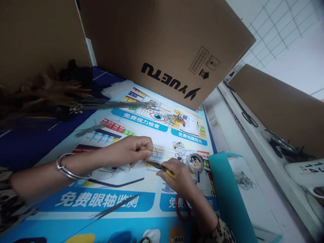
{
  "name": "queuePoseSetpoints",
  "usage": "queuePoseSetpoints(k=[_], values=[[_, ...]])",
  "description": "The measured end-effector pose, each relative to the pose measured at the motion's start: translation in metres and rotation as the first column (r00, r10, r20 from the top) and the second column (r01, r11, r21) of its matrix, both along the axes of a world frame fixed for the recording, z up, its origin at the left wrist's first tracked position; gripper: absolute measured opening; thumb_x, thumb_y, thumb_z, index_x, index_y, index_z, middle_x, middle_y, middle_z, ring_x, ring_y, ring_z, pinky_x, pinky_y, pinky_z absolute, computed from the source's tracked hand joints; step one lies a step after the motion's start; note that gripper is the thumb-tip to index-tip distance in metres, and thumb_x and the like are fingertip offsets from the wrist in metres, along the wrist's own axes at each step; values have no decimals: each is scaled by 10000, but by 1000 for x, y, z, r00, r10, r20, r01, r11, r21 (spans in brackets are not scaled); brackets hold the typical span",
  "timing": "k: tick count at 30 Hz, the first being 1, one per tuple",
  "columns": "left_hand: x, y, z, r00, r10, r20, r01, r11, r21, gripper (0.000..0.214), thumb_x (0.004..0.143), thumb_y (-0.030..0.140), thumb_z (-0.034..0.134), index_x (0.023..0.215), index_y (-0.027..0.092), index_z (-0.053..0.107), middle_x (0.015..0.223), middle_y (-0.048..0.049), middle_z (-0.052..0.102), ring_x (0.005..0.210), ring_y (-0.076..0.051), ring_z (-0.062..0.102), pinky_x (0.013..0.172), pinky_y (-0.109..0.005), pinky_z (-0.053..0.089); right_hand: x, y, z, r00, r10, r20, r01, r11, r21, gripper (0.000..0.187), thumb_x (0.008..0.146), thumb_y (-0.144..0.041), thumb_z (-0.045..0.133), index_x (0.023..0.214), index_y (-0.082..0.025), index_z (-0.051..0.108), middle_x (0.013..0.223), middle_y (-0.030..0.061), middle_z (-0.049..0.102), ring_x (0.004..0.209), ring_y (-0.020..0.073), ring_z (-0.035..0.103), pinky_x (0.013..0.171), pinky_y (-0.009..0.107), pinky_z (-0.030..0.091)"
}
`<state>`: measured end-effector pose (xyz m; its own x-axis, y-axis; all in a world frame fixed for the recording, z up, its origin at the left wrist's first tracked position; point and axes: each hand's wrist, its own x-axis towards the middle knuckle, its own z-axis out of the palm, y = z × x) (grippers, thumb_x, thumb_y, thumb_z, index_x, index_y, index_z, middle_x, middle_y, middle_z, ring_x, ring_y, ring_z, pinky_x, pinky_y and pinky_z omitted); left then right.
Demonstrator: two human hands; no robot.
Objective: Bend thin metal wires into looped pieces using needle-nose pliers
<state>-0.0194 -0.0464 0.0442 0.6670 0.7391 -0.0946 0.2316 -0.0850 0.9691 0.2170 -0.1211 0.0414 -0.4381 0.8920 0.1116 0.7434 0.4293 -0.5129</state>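
My left hand [135, 150] is closed in a pinch on a thin wire [155, 156] that loops below the fingers. My right hand [177, 175] is wrapped round small yellow-handled pliers [159, 166], whose dark jaws point left and meet the wire at my left fingertips. Both hands hover over a printed blue poster [106, 202] that covers the table. A silver bangle [66, 167] sits on my left wrist and a red band [181, 211] on the right one. A tangle of bent wire pieces [180, 150] lies just beyond my right hand, beside a small wire spool [194, 162].
Bundles of straight wires [118, 105] and brown feathers [45, 94] lie at the left. Another wire bundle [116, 206] lies near me. A large cardboard box [162, 44] stands behind. A teal box lid [227, 195] with bent wires stands at the right. Scissors [249, 118] rest on the white ledge.
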Motion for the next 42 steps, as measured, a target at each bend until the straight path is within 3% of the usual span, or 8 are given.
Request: queuePoseSetpoints(k=[4,10,18,31,42], values=[[0,1,1,1000,9,17,-9,1000,12,186,858,370,597,764,210,577,544,45,582,410,-85,485,422,-179,347,1,-4,-2,975,-40,219,-28,954,297,254,958,-406,555,950,-178,665,855,78,649,829,194,583,696,280,445],[1,1,1,1000,3,30,-3,1000,7,199,884,368,566,767,208,551,589,36,611,405,-76,489,412,-177,344,1,-6,-1,935,-79,346,-78,906,417,196,957,-351,564,992,-171,635,863,75,622,823,199,556,679,297,423],[0,1,-3,1000,16,17,-16,1000,24,194,909,362,544,794,207,540,609,43,609,420,-75,504,429,-178,358,0,-5,-4,964,-71,256,-34,923,384,235,965,-387,542,929,-176,640,843,67,622,809,196,557,667,290,417],[1,0,-6,998,61,-14,-59,992,108,152,904,310,530,796,203,537,504,93,507,418,-77,498,438,-175,347,4,-1,-9,997,-20,75,8,988,152,309,949,-448,539,1004,-170,661,915,98,649,863,206,593,727,297,487],[3,-1,-12,997,80,-19,-79,994,76,135,897,299,538,800,206,533,527,83,526,422,-79,507,424,-177,350,1,-3,-8,971,-65,230,-8,953,304,238,949,-394,562,910,-174,646,853,65,624,813,196,571,661,281,420]])
